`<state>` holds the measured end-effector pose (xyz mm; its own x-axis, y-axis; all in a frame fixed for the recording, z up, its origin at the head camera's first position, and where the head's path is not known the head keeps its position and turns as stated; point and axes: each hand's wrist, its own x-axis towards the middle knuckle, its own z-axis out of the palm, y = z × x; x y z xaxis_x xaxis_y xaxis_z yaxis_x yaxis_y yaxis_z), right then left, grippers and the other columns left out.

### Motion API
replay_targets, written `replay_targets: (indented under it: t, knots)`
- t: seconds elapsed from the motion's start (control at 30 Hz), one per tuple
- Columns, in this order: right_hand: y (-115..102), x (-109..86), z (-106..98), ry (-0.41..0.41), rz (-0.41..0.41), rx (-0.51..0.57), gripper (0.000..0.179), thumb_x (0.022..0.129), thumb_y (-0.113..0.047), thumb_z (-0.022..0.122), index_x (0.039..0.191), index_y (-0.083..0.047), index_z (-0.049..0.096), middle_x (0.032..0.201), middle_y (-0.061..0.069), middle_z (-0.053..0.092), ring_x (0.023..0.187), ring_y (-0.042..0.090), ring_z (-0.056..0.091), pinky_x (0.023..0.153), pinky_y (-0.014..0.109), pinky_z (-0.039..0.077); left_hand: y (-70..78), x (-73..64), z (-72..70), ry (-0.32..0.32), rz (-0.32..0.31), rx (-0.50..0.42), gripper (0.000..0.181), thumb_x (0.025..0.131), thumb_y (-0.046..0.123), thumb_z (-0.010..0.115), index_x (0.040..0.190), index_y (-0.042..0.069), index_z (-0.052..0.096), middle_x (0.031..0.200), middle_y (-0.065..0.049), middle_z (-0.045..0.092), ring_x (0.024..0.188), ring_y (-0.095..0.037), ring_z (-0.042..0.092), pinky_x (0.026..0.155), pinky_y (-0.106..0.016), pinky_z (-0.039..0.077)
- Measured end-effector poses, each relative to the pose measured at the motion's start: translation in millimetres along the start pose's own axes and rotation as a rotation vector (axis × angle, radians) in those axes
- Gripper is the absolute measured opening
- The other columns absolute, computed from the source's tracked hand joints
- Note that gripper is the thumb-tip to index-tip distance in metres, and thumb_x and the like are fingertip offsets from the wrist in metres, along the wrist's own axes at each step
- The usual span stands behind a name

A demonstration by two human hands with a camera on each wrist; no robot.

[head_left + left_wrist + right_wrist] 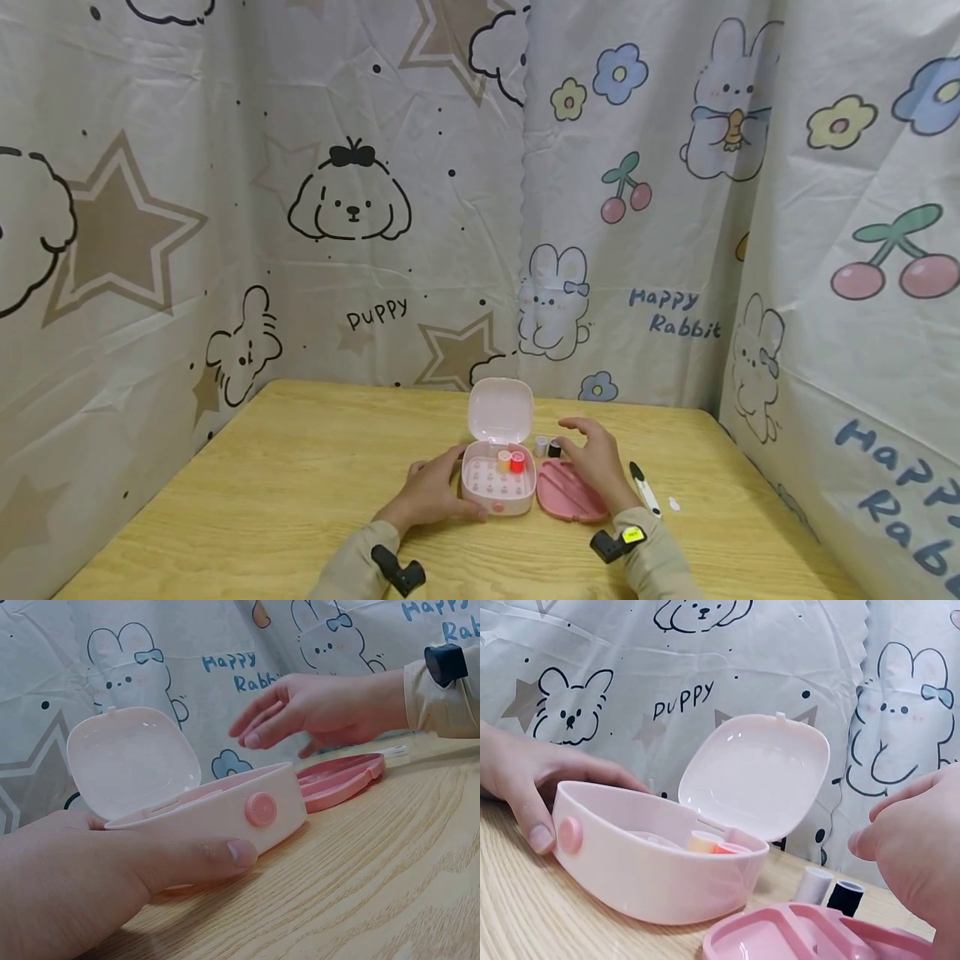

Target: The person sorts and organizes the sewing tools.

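A pale pink sewing box (498,503) stands on the table with its lid (501,410) raised. My left hand (431,494) grips the box at its left side, the thumb along the front near the round pink button (261,810). Inside, a yellow thread spool (504,461) and a red thread spool (517,462) stand side by side at the back right. My right hand (596,462) hovers with loosely bent fingers, holding nothing. Just beside its fingertips are a white thread spool (814,885) and a black thread spool (846,898), upright on the table.
A darker pink compartment tray (572,492) lies right of the box, under my right hand. Further right are a black-and-white slim tool (645,488), perhaps a seam ripper or snips, and a small white piece (674,504). Printed curtains (465,208) surround the wooden table (315,442).
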<state>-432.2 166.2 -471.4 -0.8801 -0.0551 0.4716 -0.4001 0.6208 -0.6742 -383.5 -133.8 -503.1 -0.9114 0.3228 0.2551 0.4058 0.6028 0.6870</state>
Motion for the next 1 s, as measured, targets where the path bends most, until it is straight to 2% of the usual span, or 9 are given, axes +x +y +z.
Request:
replay_targets:
  t: [0.23, 0.43, 0.67, 0.8, 1.0]
  knots:
    - [7.1, -1.6, 9.7, -0.064, 0.058, -0.016, 0.035, 0.092, -0.007, 0.077, 0.126, -0.002, 0.072, 0.127, 0.021, 0.067, 0.126, 0.044, 0.056, 0.105, 0.060, 0.041, 2.7, -6.4, -6.0, 0.002, -0.004, -0.003, 0.114, 0.065, 0.056, 0.095, 0.156, 0.010, 0.044, 0.154, -0.008, 0.051, 0.139, -0.029, 0.048, 0.102, -0.059, 0.022]
    - [10.9, -5.3, 8.0, -0.074, 0.099, -0.127, 0.038, 0.091, -0.012, 0.077, 0.128, -0.009, 0.073, 0.127, 0.014, 0.070, 0.122, 0.040, 0.061, 0.098, 0.058, 0.045, 2.7, -4.3, -1.5, -0.011, -0.008, 0.005, 0.114, 0.065, 0.058, 0.094, 0.156, 0.011, 0.043, 0.154, -0.007, 0.051, 0.139, -0.027, 0.047, 0.103, -0.058, 0.022]
    - [6.3, -2.8, 5.4, -0.079, 0.051, -0.272, 0.032, 0.093, -0.015, 0.077, 0.125, -0.012, 0.076, 0.125, 0.013, 0.072, 0.118, 0.042, 0.063, 0.089, 0.059, 0.044, 4.1, -2.9, -1.0, -0.014, -0.020, -0.007, 0.116, 0.065, 0.060, 0.093, 0.157, 0.012, 0.042, 0.156, -0.007, 0.049, 0.140, -0.028, 0.046, 0.105, -0.058, 0.021]
    - [4.9, 0.3, 6.9, -0.074, 0.034, -0.319, 0.025, 0.092, -0.017, 0.079, 0.117, -0.013, 0.080, 0.121, 0.012, 0.074, 0.113, 0.040, 0.065, 0.081, 0.052, 0.040, 4.8, -1.4, -2.5, -0.006, -0.017, -0.001, 0.117, 0.065, 0.060, 0.094, 0.157, 0.011, 0.042, 0.155, -0.007, 0.050, 0.139, -0.027, 0.047, 0.104, -0.057, 0.022]
    - [6.2, 1.0, 9.0, -0.076, 0.007, -0.360, 0.014, 0.091, -0.016, 0.081, 0.104, -0.016, 0.083, 0.112, 0.010, 0.076, 0.104, 0.036, 0.067, 0.077, 0.049, 0.038, 4.8, -1.2, -2.6, -0.009, -0.017, -0.014, 0.115, 0.065, 0.057, 0.095, 0.157, 0.011, 0.042, 0.155, -0.006, 0.050, 0.139, -0.026, 0.047, 0.102, -0.056, 0.023]
